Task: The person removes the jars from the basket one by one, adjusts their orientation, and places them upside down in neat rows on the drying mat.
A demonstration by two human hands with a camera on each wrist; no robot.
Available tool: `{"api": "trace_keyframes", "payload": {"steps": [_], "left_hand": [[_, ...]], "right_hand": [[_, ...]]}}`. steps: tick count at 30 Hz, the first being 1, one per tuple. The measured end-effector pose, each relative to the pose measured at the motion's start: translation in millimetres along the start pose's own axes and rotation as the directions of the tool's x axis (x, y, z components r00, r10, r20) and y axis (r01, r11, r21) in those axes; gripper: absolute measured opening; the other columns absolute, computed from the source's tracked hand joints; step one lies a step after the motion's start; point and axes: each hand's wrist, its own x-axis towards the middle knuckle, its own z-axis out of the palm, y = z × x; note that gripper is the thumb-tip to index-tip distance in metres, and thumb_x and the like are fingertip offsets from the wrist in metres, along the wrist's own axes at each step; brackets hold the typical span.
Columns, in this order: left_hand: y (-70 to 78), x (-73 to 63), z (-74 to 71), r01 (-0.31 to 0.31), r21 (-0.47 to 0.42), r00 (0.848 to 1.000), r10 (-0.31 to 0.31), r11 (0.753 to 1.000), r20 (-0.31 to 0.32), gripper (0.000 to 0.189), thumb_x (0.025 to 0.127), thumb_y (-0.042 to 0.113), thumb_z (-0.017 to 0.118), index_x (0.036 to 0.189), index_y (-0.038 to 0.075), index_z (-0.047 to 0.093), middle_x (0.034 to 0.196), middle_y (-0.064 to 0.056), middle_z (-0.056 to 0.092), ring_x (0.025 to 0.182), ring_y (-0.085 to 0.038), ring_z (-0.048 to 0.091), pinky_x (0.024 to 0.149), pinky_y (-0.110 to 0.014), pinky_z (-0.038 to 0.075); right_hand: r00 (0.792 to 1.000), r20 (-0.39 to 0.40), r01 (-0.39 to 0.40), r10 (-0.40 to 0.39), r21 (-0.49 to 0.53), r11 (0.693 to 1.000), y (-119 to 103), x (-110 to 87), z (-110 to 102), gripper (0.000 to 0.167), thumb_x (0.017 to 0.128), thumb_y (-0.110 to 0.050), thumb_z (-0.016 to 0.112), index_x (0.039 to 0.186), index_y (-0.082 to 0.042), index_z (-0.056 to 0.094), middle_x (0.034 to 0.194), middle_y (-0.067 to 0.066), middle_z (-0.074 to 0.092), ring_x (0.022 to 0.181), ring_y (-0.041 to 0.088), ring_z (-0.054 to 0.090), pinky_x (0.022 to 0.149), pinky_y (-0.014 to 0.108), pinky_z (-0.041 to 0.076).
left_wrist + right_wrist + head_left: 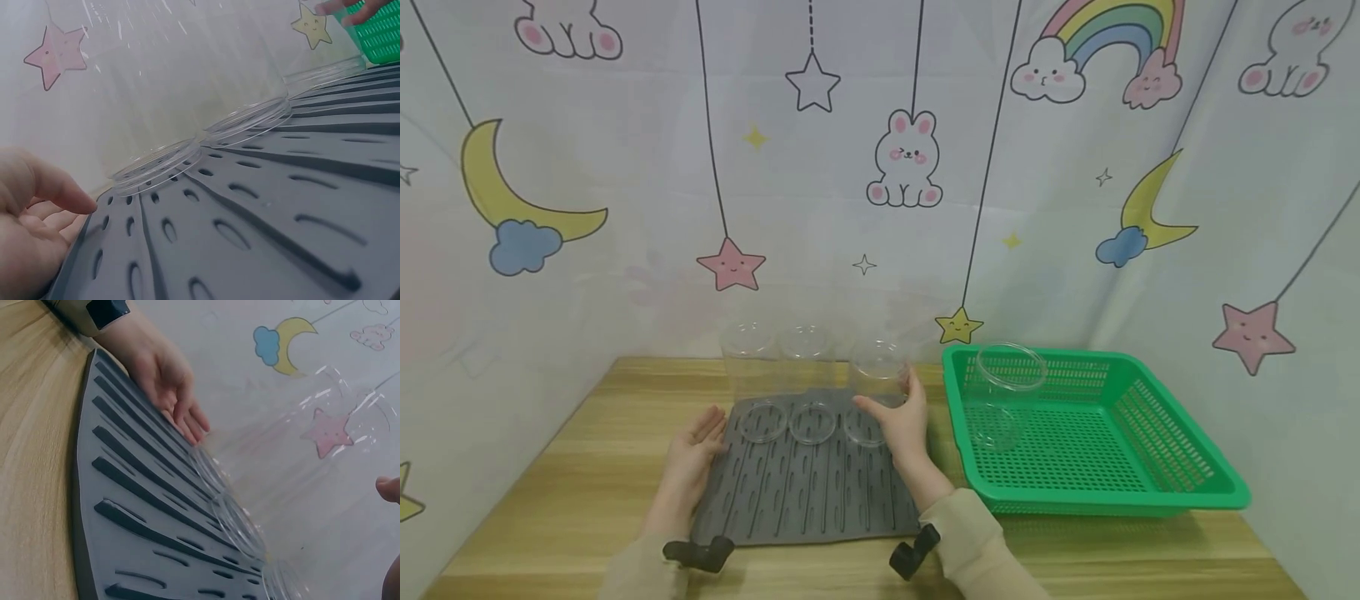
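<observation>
Fingers of the right hand curve round the right cup, thumb at its left front, the others up its right side; spread is about one cup wide, how firm the hold is I can't tell. Key relation: that clear cup stands upright between thumb and fingers, long axis vertical, base on the grey mat near the back edge, toward the back right corner. Row continues left along the same edge: middle cup across a visible gap, then left cup just beside it, both upright. Left hand has its fingers loosely extended, holding nothing, at the mat's left edge by the back left corner; nearest cup is the left one, apart from it. Right hand is the nearer one to the right cup and to the basket cup, which stands inside the green basket by its left wall; slight lean there, if any, can't call. Count: four cups (three on mat, one in basket), one mat, one basket, both on the worktop.
</observation>
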Motion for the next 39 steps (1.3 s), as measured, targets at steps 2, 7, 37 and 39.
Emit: {"api": "trace_keyframes", "payload": {"steps": [2,7,37,39], "left_hand": [[-1.5,0.4,-0.8,-0.005,-0.002,1.000,0.005,1.000,0.007,0.078,0.086,-0.020,0.031,0.155,-0.001,-0.001,0.163,-0.022,0.003,0.152,-0.032,0.007,0.124,-0.037,0.015],[-4.3,1.8,-2.5,-0.021,-0.012,1.000,0.021,1.000,0.017,0.078,0.087,-0.021,0.031,0.155,-0.002,-0.002,0.163,-0.022,0.003,0.152,-0.032,0.007,0.124,-0.037,0.013],[-3.0,4.7,-1.5,0.026,-0.029,1.000,-0.026,0.999,-0.011,0.077,0.089,-0.019,0.033,0.156,0.002,0.000,0.164,-0.017,0.006,0.152,-0.028,0.010,0.124,-0.034,0.015],[-3.1,5.1,-1.7,0.029,-0.031,1.000,-0.029,0.999,-0.011,0.077,0.089,-0.019,0.033,0.156,0.002,0.000,0.164,-0.017,0.005,0.152,-0.028,0.009,0.124,-0.033,0.014]], "right_hand": [[1.000,-0.009,-0.001,0.001,0.008,1.000,2.0,0.8,0.6,0.099,0.072,-0.020,0.087,0.152,-0.005,0.030,0.148,0.020,0.041,0.138,0.038,0.036,0.113,0.059,0.033],[1.000,-0.030,0.001,-0.001,0.014,1.000,6.8,2.6,1.7,0.100,0.072,-0.020,0.087,0.153,-0.006,0.029,0.150,0.019,0.040,0.139,0.037,0.035,0.114,0.058,0.032],[0.996,-0.074,0.042,-0.045,-0.047,0.998,16.6,12.8,1.9,0.101,0.072,-0.023,0.088,0.152,-0.003,0.029,0.150,0.019,0.040,0.138,0.037,0.037,0.113,0.058,0.033],[0.997,-0.072,0.036,-0.040,-0.049,0.998,16.9,13.0,2.0,0.102,0.071,-0.024,0.088,0.152,-0.003,0.029,0.151,0.019,0.039,0.138,0.037,0.037,0.113,0.058,0.033]]}}
